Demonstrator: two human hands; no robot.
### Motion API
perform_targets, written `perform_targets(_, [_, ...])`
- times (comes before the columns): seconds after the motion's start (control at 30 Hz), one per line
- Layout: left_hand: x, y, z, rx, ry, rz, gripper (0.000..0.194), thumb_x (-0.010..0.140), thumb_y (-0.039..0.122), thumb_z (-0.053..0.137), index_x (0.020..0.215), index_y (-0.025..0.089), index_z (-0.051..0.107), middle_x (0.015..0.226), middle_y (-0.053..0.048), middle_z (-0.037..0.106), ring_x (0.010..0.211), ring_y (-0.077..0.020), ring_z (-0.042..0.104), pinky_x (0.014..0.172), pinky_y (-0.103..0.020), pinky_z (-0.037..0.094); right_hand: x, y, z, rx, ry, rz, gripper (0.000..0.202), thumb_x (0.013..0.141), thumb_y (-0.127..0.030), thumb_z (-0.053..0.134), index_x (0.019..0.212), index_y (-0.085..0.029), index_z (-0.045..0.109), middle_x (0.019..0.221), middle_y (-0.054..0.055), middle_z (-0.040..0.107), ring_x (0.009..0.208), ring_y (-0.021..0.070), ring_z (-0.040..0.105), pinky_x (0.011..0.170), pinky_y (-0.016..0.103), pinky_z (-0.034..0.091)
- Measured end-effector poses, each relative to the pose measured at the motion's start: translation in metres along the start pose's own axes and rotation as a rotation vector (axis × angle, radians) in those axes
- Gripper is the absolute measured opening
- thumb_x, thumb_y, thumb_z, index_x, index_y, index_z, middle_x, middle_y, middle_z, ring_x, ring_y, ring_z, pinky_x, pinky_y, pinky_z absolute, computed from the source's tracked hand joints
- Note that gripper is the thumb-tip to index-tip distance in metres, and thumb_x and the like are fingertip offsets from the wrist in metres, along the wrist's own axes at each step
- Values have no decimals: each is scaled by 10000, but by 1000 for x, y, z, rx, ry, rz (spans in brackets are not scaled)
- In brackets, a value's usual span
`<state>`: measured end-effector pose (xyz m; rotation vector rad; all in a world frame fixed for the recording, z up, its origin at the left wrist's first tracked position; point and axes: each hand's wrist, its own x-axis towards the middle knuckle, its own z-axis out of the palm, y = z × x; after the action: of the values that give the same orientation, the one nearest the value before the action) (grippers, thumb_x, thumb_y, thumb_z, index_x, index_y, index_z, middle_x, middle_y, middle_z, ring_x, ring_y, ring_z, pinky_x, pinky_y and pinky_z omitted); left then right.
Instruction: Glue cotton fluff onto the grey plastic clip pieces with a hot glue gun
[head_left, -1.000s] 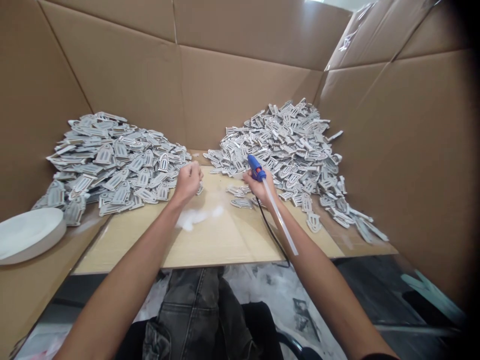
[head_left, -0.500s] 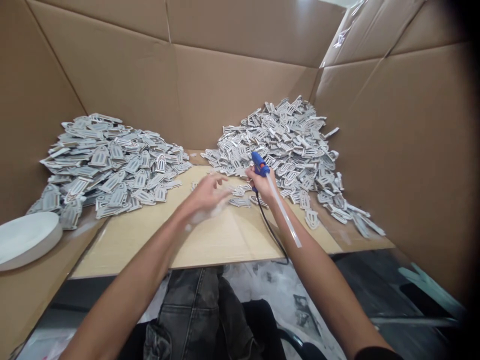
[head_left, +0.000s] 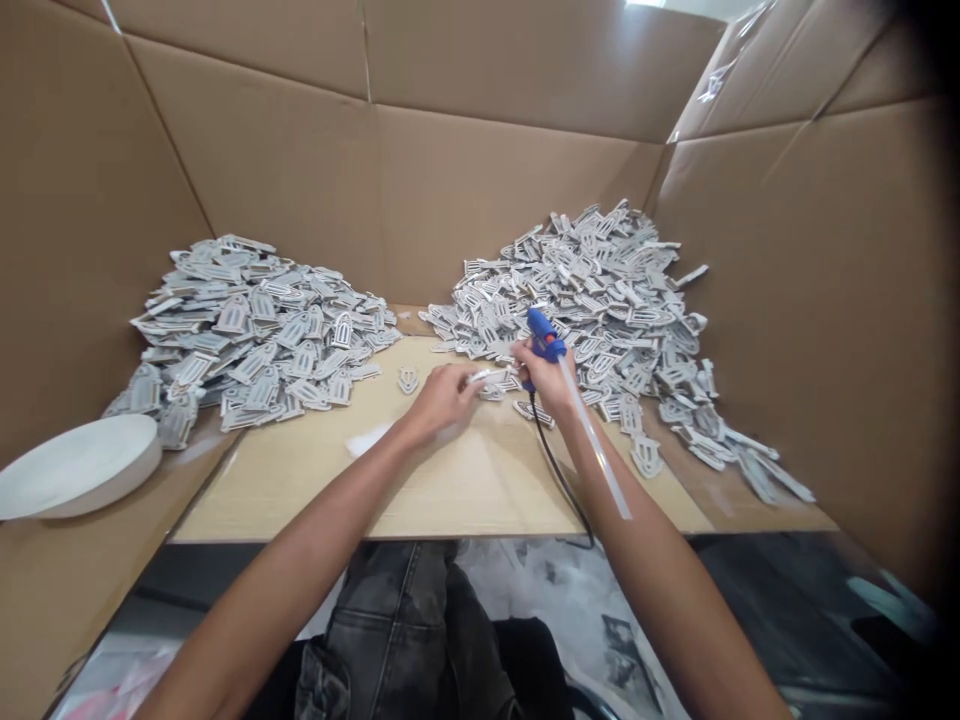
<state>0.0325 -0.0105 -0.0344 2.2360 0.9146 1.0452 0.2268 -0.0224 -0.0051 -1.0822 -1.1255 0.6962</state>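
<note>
Blue glue gun [head_left: 546,338] near gray piece [head_left: 493,377], any lettering illegible

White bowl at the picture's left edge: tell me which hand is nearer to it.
Left. The left hand is right of the white bowl, over the pale board; the right hand, holding the blue glue gun, is farther right.

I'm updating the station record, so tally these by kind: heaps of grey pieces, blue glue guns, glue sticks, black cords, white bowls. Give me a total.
Heaps of grey pieces: 2
Blue glue gun: 1
Glue stick: 1
Black cord: 1
White bowl: 1
Total: 6
Single pieces overlap too much to count.
</note>
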Motion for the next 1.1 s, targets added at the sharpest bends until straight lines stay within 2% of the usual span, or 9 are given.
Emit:
perform_targets(0.13, [0, 0, -9, -339, 129, -268, 253, 894, 267, 679, 1091, 143, 782, 709, -37, 717, 619, -167, 651, 627, -265, 471, -4, -7, 2, 86, -118, -16, 394, 715, -425, 828, 729, -232, 485, 660, -33, 583, 493, 77, 419, 462, 242, 342])
perform_targets(0.2, [1, 0, -11, -501, 156, -384, 358, 808, 214, 762, 1157, 132, 777, 733, -51, 746, 616, -164, 670, 610, -257, 494, -6, -7, 4, 75, -171, -20, 402, 730, -444, 834, 744, -229, 495, 683, -23, 614, 492, 75, 429, 472, 242, 353])
perform_targets(0.27, [3, 1, -11, -652, 193, -444, 397, 764, 200, 805, 1151, 116, 777, 806, -84, 778, 664, -179, 713, 647, -273, 545, -8, -4, 6, 25, -183, -30, 386, 743, -451, 833, 767, -228, 519, 696, -12, 641, 491, 84, 446, 474, 247, 367])
perform_targets(0.4, [6, 4, -10, -795, 322, -400, 339, 751, 223, 841, 1064, 103, 792, 998, -127, 802, 790, -214, 780, 783, -322, 616, -10, 4, 10, -77, -160, -111, 354, 760, -470, 803, 775, -227, 546, 716, 0, 646, 544, 116, 495, 515, 264, 413])
perform_targets(0.57, [3, 9, -10, -843, 373, -345, 612, 669, 159, 891, 1262, 124, 743, 1169, -136, 780, 829, -229, 798, 874, -384, 639, -16, 3, 14, -219, -106, -262, 293, 804, -453, 760, 812, -213, 591, 755, -5, 629, 661, 143, 553, 670, 286, 475])
perform_targets(0.8, [5, 8, -6, -849, 374, -341, 597, 595, 212, 954, 1157, 102, 789, 1134, -153, 795, 961, -284, 787, 955, -437, 621, -29, -2, 20, -354, -130, -381, 311, 886, -502, 711, 850, -217, 592, 767, 6, 632, 675, 165, 564, 682, 295, 461])
perform_targets(0.93, [6, 7, -3, -843, 384, -325, 642, 549, 256, 983, 1138, 89, 789, 1115, -159, 799, 976, -290, 781, 957, -443, 620, -31, -2, 21, -398, -112, -398, 321, 883, -510, 722, 847, -218, 592, 747, 5, 625, 663, 172, 555, 674, 301, 449])
perform_targets(1.1, [5, 8, -1, -862, 411, -282, 593, 560, 364, 993, 1047, 94, 790, 1077, -150, 804, 956, -272, 777, 921, -438, 642, -33, -3, 22, -418, -103, -418, 323, 895, -525, 694, 857, -218, 597, 773, 16, 644, 682, 184, 567, 696, 316, 464])
